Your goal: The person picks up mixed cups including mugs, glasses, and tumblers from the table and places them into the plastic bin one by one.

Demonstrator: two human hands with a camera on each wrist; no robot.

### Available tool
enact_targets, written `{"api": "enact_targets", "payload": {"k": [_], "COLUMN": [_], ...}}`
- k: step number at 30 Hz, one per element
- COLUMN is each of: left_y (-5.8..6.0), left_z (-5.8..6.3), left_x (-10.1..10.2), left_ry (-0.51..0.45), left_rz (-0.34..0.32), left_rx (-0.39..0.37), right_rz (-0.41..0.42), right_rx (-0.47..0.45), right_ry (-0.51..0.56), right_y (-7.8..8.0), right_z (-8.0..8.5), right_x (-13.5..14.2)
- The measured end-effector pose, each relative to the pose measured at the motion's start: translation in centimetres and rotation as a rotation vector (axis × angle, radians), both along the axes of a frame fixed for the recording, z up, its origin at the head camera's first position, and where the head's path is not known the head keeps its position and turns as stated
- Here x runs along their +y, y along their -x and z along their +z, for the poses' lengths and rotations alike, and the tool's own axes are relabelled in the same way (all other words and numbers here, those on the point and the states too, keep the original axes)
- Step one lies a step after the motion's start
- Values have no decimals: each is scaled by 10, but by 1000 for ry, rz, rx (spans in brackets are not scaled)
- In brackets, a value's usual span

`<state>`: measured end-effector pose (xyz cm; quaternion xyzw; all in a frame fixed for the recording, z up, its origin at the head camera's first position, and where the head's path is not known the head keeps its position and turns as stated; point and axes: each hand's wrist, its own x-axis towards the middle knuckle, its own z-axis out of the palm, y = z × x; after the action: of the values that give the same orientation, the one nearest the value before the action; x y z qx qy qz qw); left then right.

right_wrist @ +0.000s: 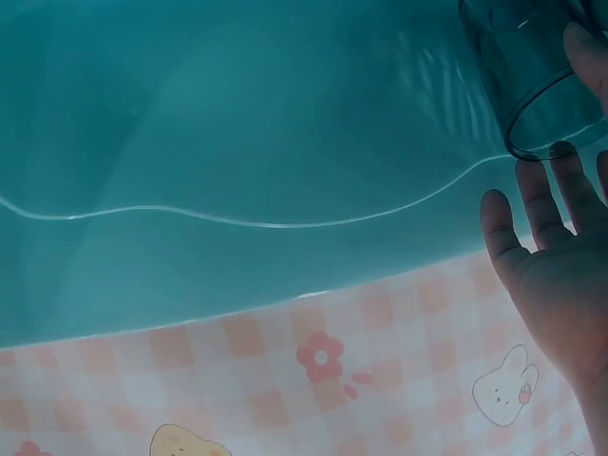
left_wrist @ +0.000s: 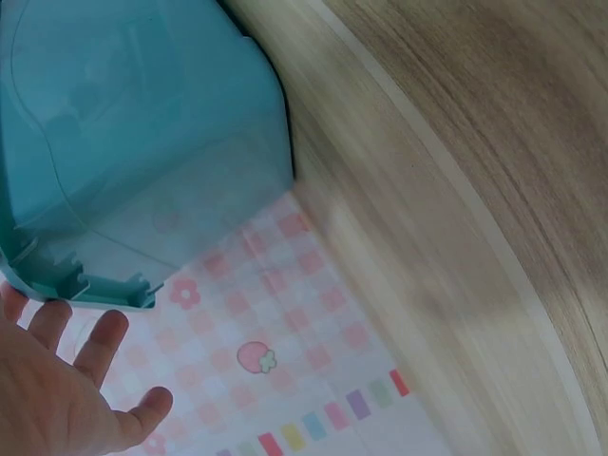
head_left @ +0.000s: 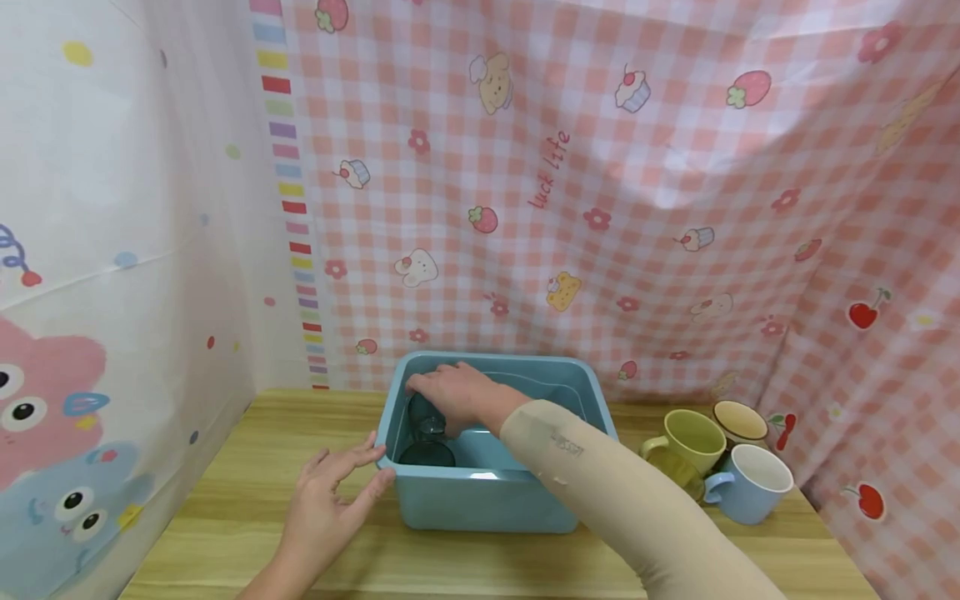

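Observation:
A light blue plastic bin (head_left: 487,500) stands on the wooden table. My right hand (head_left: 457,396) reaches down into its back left corner. There it holds a dark, see-through glass cup (right_wrist: 532,85), thumb over the glass and fingertips at the rim. A second dark glass piece (head_left: 427,454) shows in the bin's front left corner, close by the held one. My left hand (head_left: 330,496) is at the bin's front left corner, its fingers spread and loosely bent. Its fingertips (left_wrist: 55,312) rest against the rim from outside.
Right of the bin, a green mug (head_left: 693,442), a light blue mug (head_left: 757,483) and a cream-lined cup (head_left: 741,419) stand together, with a yellowish see-through cup (head_left: 675,475) in front. A checked cloth (head_left: 525,275) hangs behind the table (head_left: 262,467).

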<state>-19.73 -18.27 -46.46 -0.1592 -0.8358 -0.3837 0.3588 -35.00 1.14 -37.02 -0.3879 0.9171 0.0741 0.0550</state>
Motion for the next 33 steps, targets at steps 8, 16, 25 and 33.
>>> {"api": "enact_targets", "payload": {"k": [8, 16, 25, 33], "left_y": [0, -2, -2, -1], "left_z": [2, 1, 3, 3], "left_x": [1, 2, 4, 4], "left_ry": [-5, -16, -18, -19], "left_rz": [6, 2, 8, 4], "left_rx": [-5, -34, -37, -30], "right_rz": [-5, -30, -42, -62], "right_rx": [-8, -43, -43, -88], "right_ry": [-39, -74, -99, -98], "right_y": [3, 5, 6, 6], "right_z": [-6, -17, -22, -23], "right_x": [-5, -8, -10, -11]}}
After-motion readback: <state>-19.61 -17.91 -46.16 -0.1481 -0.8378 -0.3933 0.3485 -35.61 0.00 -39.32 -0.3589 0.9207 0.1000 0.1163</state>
